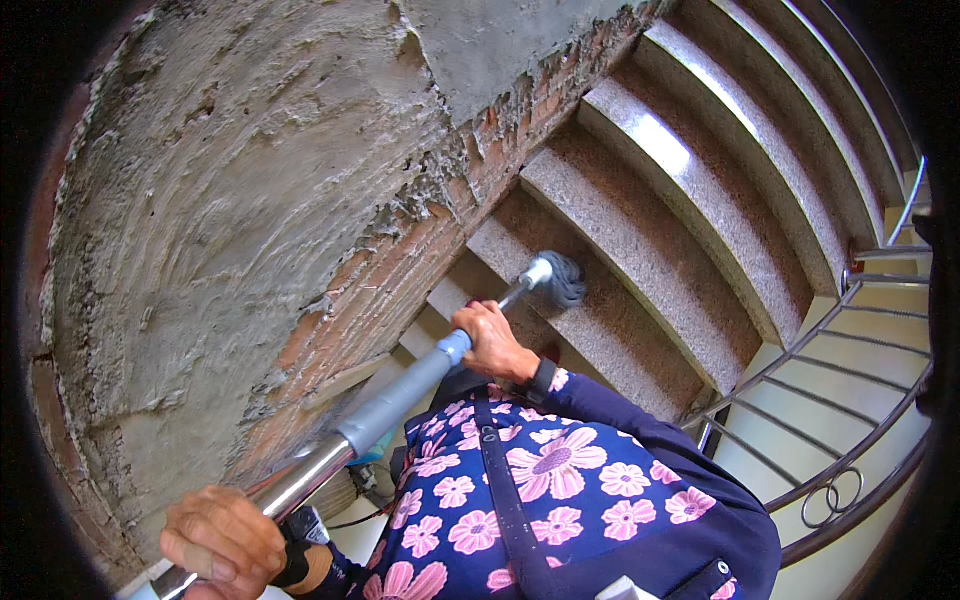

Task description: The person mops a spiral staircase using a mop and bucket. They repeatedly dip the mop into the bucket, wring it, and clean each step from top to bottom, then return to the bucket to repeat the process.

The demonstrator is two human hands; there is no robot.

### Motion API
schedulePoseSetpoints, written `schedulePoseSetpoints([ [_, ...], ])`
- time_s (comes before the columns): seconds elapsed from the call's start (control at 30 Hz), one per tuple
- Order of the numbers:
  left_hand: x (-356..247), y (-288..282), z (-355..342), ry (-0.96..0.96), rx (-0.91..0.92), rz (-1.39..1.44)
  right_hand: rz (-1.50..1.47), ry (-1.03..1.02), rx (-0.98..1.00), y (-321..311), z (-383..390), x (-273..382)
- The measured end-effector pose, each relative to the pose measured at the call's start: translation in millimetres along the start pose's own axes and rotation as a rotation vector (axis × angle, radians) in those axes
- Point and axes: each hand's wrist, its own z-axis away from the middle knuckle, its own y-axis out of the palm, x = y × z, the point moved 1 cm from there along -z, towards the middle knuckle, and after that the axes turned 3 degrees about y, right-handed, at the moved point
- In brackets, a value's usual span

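At near left, I have the left hand [228, 540] wrapped around the steel end of a mop [395, 395]; farther along, the right hand [494, 345] grips its pole just beside a blue collar [454, 346]. The mop's grey head [569, 281] sits beyond, at the speckled stone stairs [650, 240], between a rough plaster-and-brick wall [230, 250] at left and a metal railing [790, 348] at right.

pink-flowered navy top [610, 520], dark front strap [507, 495], black right wristband [542, 379]
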Motion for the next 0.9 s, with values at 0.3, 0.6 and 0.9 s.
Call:
schedulePoseSetpoints([
  [0.3, 8, -8, 35, 0.007, -0.163, -0.430, -0.084, -0.177, 0.164, 58, -73, -5],
  [0.6, 20, -34, 78, 0.082, -0.490, -0.388, 0.151, -0.215, 0.396, 102, -78, -19],
  [0.9, 21, -27, 110, 0.170, -0.651, -0.414, 0.132, -0.199, 0.540, 108, -76, -21],
])
